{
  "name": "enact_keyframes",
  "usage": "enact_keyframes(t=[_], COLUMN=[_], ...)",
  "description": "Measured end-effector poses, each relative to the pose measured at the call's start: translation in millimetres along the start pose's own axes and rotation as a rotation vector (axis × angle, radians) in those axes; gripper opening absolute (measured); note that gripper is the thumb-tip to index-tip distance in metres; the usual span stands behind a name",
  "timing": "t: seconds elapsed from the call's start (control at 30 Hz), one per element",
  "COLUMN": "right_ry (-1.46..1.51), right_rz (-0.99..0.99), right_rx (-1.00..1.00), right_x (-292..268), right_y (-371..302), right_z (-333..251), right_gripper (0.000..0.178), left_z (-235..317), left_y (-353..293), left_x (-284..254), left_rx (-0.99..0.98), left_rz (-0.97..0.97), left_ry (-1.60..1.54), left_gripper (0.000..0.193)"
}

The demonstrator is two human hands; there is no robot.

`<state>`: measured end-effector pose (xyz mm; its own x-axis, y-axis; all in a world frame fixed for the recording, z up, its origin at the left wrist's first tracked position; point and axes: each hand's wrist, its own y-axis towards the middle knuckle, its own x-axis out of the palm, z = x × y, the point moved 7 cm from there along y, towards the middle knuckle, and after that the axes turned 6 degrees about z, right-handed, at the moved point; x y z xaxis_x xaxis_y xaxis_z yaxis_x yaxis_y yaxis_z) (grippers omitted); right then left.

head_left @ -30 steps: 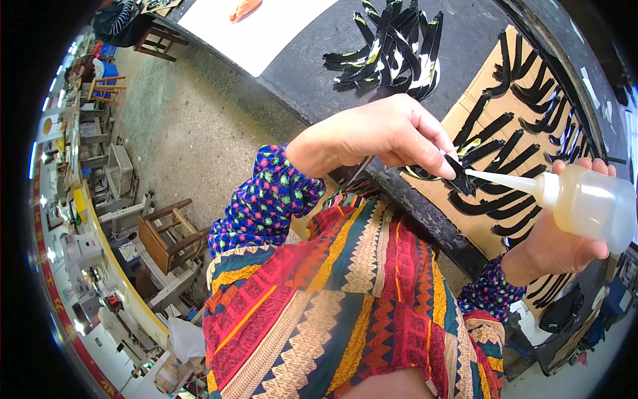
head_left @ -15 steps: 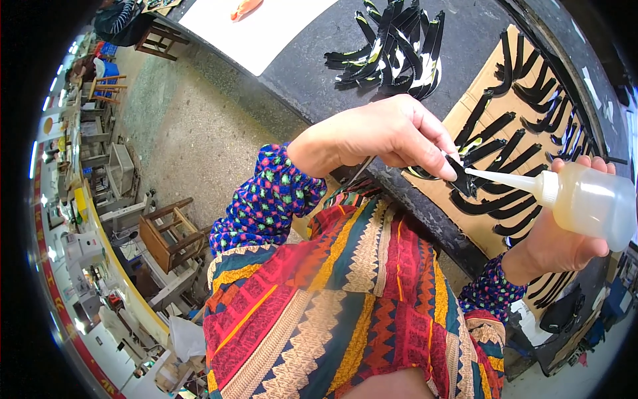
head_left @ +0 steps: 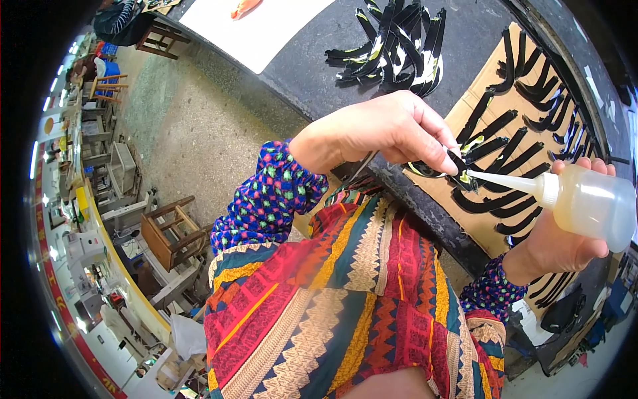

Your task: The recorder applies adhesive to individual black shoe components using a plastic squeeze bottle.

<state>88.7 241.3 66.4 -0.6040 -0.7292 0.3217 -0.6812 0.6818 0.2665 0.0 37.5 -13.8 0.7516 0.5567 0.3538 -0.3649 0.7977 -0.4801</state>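
Since the earlier frame, the left hand [head_left: 392, 130] and the black strip [head_left: 467, 184] it holds shift slightly, and a yellow-green patch now shows by the nozzle [head_left: 510, 181]; the bottle [head_left: 591, 205] barely moves. Left thumb and fingers pinch the strip's upper end; right hand [head_left: 557, 245] is wrapped around the bottle. Strip sits over the cardboard's [head_left: 480, 229] near edge, free part pointing down-right from the pinch, long axis crossing the nozzle's. Left hand is nearer; nozzle comes in from the right, its tip at the strip, contact unclear. Bottle hides much of the right palm; strip's lower end blends into black strips behind.
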Motion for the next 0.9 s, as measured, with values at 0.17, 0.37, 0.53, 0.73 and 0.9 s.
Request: enact_keyframes(t=[0.17, 0.37, 0.53, 0.73, 0.9], right_ry=[0.008, 0.048, 0.064, 0.066, 0.069], right_rz=[-0.013, -0.034, -0.032, -0.028, -0.025], right_rx=[0.011, 0.034, 0.038, 0.042, 0.044], right_x=[-1.9, -4.3, -7.0, -9.9, -11.4], right_y=[0.1, -0.1, -0.4, -1.3, -2.6], right_z=[0.9, 2.8, 4.1, 5.4, 6.7], right_gripper=[0.105, 0.103, 0.104, 0.104, 0.103], left_z=[-1.5, -4.2, -5.6, -5.8, -5.8], left_y=[1.4, 3.5, 5.3, 6.4, 7.2], left_x=[-1.1, -2.3, -3.3, -5.4, -5.9], left_rx=[-0.001, -0.016, -0.024, -0.024, -0.018], left_rz=[0.005, 0.000, -0.009, -0.001, -0.004], left_ry=[-0.005, -0.024, -0.040, -0.050, -0.067], left_gripper=[0.016, 0.017, 0.017, 0.017, 0.017])
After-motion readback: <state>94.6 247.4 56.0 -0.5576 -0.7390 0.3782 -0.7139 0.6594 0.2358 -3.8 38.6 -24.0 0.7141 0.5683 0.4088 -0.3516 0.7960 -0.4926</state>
